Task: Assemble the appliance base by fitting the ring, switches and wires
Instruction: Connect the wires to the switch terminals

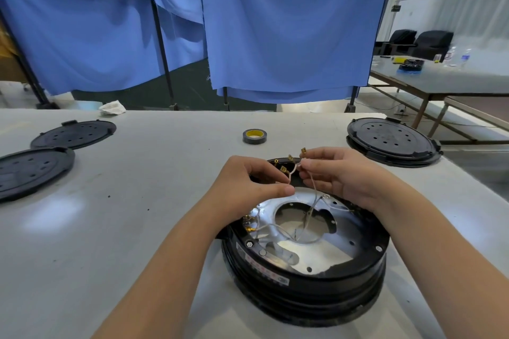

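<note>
A round black appliance base lies on the white table in front of me, its shiny metal plate with a central hole facing up. Thin pale wires with brass spade terminals rise from the hole. My left hand pinches the wires near their upper part, above the far rim of the base. My right hand pinches a wire just below a brass terminal. More brass terminals sit at the left inner edge of the plate.
A roll of black tape lies behind the base. Two black perforated covers lie at the left, and another black base with cover stands at the right. Blue curtains hang behind the table; a second table stands far right.
</note>
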Demonstrator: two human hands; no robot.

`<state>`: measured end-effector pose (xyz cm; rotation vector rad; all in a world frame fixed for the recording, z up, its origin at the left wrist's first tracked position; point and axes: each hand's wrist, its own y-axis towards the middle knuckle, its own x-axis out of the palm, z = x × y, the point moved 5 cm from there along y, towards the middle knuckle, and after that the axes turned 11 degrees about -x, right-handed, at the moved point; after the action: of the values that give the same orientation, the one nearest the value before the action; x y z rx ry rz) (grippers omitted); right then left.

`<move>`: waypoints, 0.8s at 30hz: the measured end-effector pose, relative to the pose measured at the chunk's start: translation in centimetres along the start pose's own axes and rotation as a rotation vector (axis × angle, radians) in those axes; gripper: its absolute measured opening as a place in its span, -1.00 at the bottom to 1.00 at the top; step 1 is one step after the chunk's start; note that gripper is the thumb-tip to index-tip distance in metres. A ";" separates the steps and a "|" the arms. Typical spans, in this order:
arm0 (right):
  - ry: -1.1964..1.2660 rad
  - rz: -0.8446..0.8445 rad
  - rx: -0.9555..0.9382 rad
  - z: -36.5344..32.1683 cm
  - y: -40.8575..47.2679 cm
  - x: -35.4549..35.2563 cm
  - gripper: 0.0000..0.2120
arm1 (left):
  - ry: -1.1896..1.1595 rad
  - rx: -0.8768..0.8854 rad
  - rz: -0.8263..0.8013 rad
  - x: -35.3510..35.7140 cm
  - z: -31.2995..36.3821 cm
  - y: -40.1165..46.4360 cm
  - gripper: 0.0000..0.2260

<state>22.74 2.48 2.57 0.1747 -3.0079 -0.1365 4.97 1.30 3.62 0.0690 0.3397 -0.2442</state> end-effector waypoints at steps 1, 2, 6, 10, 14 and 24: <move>-0.007 -0.007 0.004 0.0 0.0 0.0 -0.65 | 0.003 -0.001 0.002 0.0 0.0 0.0 -0.88; -0.018 -0.013 0.008 0.0 0.0 0.0 -0.67 | 0.006 -0.001 0.007 0.0 0.0 0.0 -0.88; -0.048 0.017 -0.005 0.1 0.0 -0.3 -0.76 | 0.002 -0.014 0.042 -0.2 -0.2 0.1 -0.85; -0.092 0.046 -0.026 0.0 0.0 -0.4 -0.89 | -0.008 -0.052 0.060 -0.3 -0.6 0.3 -0.72; -0.134 0.092 -0.064 -0.3 -0.2 -0.4 -0.92 | -0.057 -0.089 0.122 -0.6 -0.9 0.5 -0.79; -0.341 0.066 -0.105 -0.5 -0.3 0.1 -0.95 | 0.133 -0.060 -0.025 0.1 -1.2 0.7 -0.51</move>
<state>22.76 2.12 3.00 0.0449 -3.3288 -0.3499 4.82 2.10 2.52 0.0217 0.4804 -0.2548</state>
